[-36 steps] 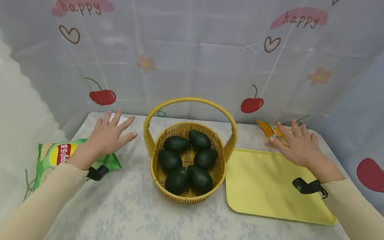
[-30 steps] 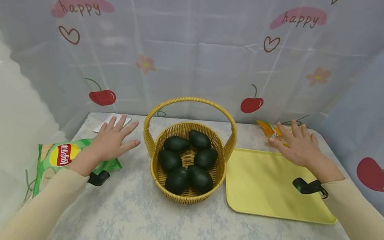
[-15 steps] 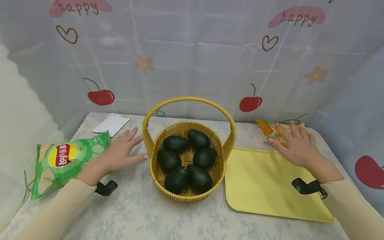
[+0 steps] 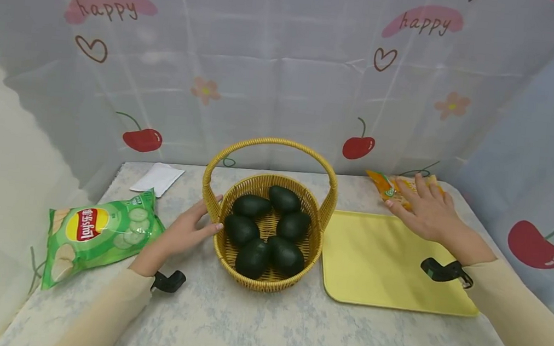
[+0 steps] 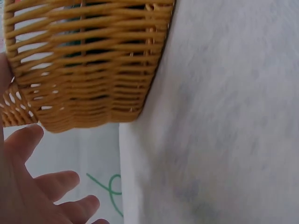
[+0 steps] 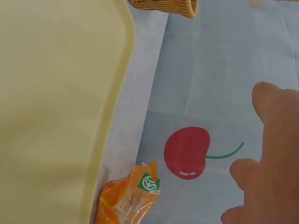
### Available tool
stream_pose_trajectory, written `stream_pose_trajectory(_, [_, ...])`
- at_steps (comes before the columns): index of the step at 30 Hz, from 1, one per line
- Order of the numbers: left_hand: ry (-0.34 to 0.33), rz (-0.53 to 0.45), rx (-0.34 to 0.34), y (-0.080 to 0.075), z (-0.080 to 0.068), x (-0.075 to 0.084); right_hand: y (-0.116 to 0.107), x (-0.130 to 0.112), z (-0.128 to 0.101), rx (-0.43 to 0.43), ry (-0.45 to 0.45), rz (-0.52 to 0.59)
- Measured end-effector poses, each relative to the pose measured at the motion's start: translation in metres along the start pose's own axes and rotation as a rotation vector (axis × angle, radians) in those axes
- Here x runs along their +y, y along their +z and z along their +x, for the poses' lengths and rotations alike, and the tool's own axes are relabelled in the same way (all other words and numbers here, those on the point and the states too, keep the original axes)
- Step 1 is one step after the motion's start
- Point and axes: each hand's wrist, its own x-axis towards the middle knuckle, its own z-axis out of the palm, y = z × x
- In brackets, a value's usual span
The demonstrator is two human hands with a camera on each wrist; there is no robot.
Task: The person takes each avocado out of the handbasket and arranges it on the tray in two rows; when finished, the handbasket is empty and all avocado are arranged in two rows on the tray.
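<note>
The left hand [image 4: 184,233] lies with fingers spread and straight against the near-left wall of the wicker basket [image 4: 230,254], gripping nothing. Inside the rim beside its fingertips sit dark avocados [image 4: 266,227]. Behind the hand lies a green chip bag [image 4: 99,230], with bare tablecloth between. The right hand [image 4: 427,211], fingers flat and relaxed, rests on an orange snack packet [image 4: 386,185] past the yellow tray's [image 4: 387,270] far edge.
</note>
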Motion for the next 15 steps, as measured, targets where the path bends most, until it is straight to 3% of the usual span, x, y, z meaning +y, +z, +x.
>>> stream_pose_trajectory(7, [-0.040, -0.142, 0.043, 0.013, 0.000, 0.001, 0.001, -0.005, -0.003, 0.003, -0.024, -0.017])
stream_pose_trajectory(15, [-0.031, -0.299, 0.062, 0.023, 0.001, -0.001, 0.001, -0.015, -0.011, -0.001, -0.046, 0.001])
